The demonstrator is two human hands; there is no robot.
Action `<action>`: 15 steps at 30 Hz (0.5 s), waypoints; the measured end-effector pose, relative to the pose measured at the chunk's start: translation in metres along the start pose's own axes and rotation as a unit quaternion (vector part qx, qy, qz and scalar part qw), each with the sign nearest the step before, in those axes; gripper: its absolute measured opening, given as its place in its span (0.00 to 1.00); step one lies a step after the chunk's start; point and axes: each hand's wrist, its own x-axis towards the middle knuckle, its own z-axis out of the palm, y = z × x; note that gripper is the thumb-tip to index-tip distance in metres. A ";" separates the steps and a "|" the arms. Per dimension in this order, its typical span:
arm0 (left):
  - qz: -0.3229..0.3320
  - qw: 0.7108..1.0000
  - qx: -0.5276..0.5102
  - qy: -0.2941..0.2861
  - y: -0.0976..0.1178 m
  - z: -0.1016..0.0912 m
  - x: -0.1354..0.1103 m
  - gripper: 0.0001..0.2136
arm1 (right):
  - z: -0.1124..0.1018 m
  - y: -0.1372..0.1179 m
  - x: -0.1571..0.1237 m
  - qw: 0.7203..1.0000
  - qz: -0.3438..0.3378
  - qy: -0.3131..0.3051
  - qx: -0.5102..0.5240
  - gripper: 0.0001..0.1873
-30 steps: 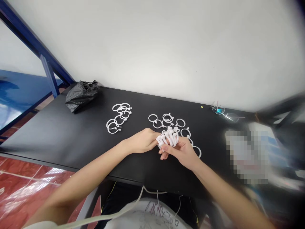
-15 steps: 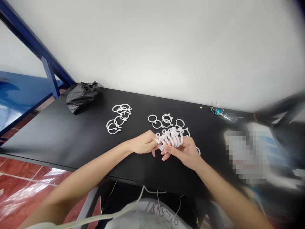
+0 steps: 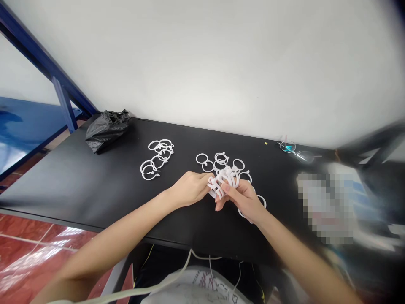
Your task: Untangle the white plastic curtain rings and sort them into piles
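Over the middle of a black table, both hands meet on a bunch of white plastic rings. My right hand holds the bunch with fingers closed around it. My left hand pinches the bunch's left end between thumb and fingertips. Just behind the hands lie several loose white rings. Another group of white rings lies further left. Some rings show from under my right hand.
A crumpled black plastic bag sits at the table's far left corner near a blue metal frame. A small clear object with a teal part lies at the far right by the white wall. A blurred patch lies to the right.
The row of rings in my right hand has been squeezed into a tighter bunch, and both hands have shifted slightly closer together. The loose rings on the table have not moved.
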 end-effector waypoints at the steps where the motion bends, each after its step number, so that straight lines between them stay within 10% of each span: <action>1: 0.012 0.999 0.032 -0.003 -0.001 0.001 0.000 0.13 | 0.001 0.001 0.000 1.000 -0.011 0.006 -0.011 0.19; 15: -0.003 0.999 -0.013 0.040 -0.003 0.006 -0.002 0.11 | 0.008 0.002 -0.005 0.997 -0.047 0.031 -0.054 0.18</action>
